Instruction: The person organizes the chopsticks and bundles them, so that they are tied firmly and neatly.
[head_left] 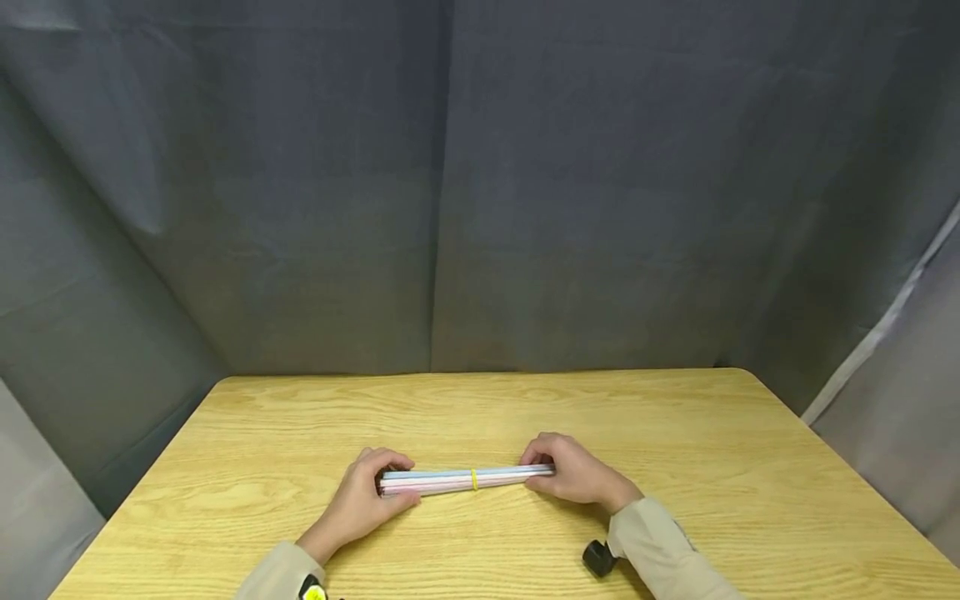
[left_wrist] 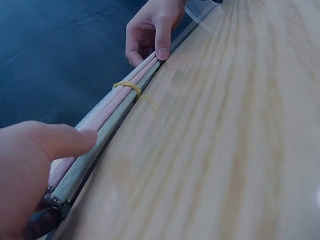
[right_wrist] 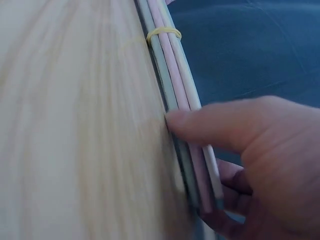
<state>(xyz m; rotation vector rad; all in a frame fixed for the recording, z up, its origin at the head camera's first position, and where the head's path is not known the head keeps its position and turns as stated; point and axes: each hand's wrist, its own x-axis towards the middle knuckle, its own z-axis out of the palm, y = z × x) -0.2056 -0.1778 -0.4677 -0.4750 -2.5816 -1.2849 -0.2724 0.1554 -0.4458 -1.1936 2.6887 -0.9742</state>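
A bundle of long, thin pastel sticks [head_left: 446, 481], pink, white, pale blue and pale green, lies crosswise between my two hands. A yellow rubber band [head_left: 474, 479] goes round its middle. My left hand [head_left: 358, 497] grips the left end, thumb along the near side and fingers on the far side. Small dark, shiny bits show at that end in the left wrist view. At the other end, my right hand [head_left: 573, 473] pinches the bundle between thumb and fingers. The right wrist view shows the right thumb [right_wrist: 215, 122] laid across the sticks, close over the tabletop.
The wood-grain table [head_left: 300, 425] stretches out on both sides and behind the bundle. Dark grey curtains [head_left: 585, 208] hang behind it and at the sides. A small black object [head_left: 598, 558] is by the right sleeve, and a black-and-yellow one [head_left: 312, 588] by the left cuff.
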